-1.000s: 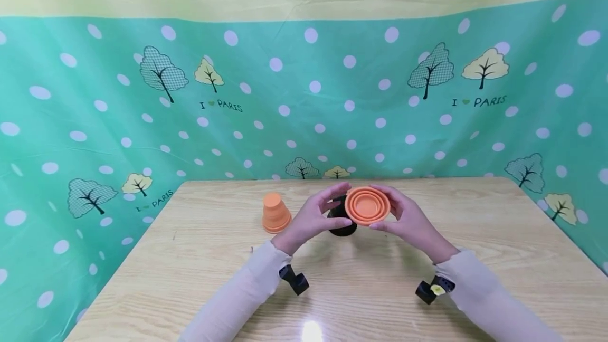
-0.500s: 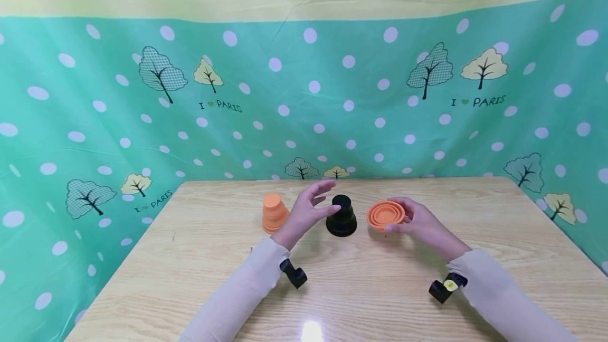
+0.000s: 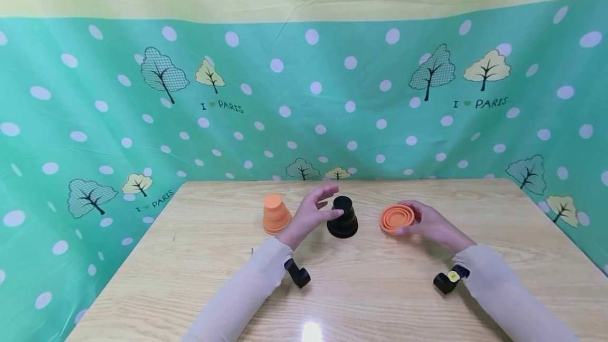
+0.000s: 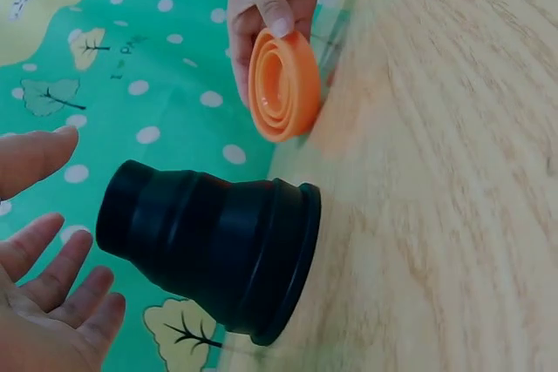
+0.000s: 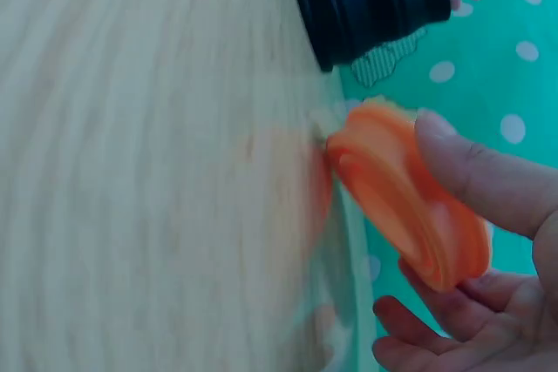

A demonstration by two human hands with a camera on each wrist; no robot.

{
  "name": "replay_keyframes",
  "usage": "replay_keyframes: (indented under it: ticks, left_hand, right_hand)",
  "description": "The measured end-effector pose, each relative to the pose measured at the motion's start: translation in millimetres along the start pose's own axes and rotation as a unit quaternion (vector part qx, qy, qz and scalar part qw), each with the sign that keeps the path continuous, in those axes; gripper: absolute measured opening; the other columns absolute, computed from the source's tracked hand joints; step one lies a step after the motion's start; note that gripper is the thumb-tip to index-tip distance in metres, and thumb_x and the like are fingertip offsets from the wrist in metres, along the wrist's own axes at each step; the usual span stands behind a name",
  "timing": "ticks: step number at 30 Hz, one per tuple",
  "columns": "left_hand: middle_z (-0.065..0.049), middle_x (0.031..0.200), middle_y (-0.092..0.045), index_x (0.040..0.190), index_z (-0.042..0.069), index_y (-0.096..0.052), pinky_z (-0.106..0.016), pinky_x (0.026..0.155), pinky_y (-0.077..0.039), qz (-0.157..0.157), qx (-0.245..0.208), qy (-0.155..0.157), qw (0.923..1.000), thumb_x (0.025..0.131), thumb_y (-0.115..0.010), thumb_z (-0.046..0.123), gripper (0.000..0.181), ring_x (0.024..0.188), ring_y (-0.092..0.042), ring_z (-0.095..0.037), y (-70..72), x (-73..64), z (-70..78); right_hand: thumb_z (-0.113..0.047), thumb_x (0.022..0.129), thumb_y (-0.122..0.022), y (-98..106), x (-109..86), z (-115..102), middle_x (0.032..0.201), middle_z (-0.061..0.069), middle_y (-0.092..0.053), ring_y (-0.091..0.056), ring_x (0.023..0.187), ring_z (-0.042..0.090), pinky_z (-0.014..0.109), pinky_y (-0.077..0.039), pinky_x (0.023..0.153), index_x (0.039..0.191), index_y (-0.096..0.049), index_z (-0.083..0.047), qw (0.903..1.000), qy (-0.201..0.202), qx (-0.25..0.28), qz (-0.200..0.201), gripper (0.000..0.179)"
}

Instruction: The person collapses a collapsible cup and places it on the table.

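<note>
My right hand (image 3: 434, 227) pinches a collapsed orange collapsible cup (image 3: 397, 218) by its right side, thumb in front and fingers behind. Concentric rings show on that cup, and in the right wrist view it is tilted with one edge close over the table. A black collapsible cup (image 4: 209, 246) stands extended, upside down on its wide rim. Beside its left side, my left hand (image 3: 310, 217) has relaxed, spread fingers and holds nothing; a gap shows between those fingers and the cup in the left wrist view.
Another orange collapsible cup (image 3: 275, 215), extended and wide end down, stands left of my left hand. The wooden table (image 3: 351, 289) ends at the back against a green dotted curtain (image 3: 256, 94).
The collapsed orange cup has moved right and down toward the table in my right hand. My left hand has come off it and stays by the black cup, which has not moved.
</note>
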State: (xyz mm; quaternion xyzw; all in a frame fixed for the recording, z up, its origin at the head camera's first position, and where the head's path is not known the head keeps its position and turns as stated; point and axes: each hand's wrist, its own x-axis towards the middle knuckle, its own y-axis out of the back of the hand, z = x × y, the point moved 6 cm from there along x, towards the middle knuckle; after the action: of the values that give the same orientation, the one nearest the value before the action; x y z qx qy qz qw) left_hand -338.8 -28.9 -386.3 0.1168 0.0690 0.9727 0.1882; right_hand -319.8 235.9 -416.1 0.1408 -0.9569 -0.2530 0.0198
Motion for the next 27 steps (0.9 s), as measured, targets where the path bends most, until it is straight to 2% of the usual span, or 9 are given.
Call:
replay_keyframes:
  ticks: [8,15,22,27]
  left_hand:
    - [-0.020,0.139,-0.046,0.135,-0.004,-0.046,-0.051,0.109,-0.028,-0.020,0.007,0.003,0.9998,0.084,-0.067,0.001,0.055,0.131,-0.038,-0.034,-6.5,-10.8,18.6]
    - [-0.019,0.140,-0.046,0.137,0.000,-0.045,-0.047,0.109,-0.029,-0.014,0.006,0.002,0.9999,0.085,-0.068,0.003,0.057,0.131,-0.040,-0.029,-10.2,-0.6,-3.5]
    - [-0.013,0.140,-0.047,0.138,0.004,-0.047,-0.040,0.109,-0.032,0.015,0.030,0.001,0.9994,0.085,-0.070,0.008,0.057,0.131,-0.041,-0.024,-9.5,4.7,-9.6]
    - [-0.019,0.138,-0.048,0.136,-0.001,-0.048,-0.041,0.109,-0.032,0.013,0.001,0.009,0.9999,0.086,-0.067,0.001,0.054,0.129,-0.043,-0.029,-11.8,5.0,-13.1]
  right_hand:
    - [-0.016,0.075,-0.079,1,-0.2,13,0.133,0.027,-0.046,-0.042,0.123,0.043,0.053,-0.035,0.103,0.139,-0.034,0.008,0.9996,-0.007,0.005,-0.028,0.082]
    - [-0.012,0.075,-0.079,3,0.3,20,0.135,0.027,-0.045,-0.040,0.126,0.043,0.053,-0.035,0.103,0.139,-0.032,0.010,0.9986,-0.008,0.004,-0.053,0.082]
    - [-0.014,0.078,-0.077,3,2.1,21,0.140,0.030,-0.038,-0.034,0.130,0.045,0.055,-0.031,0.105,0.142,-0.027,0.010,0.9976,-0.001,-0.010,-0.069,0.085]
    - [-0.015,0.078,-0.077,3,0.8,21,0.143,0.031,-0.033,-0.029,0.132,0.047,0.057,-0.027,0.106,0.144,-0.024,0.010,0.9971,-0.010,-0.019,-0.072,0.088]
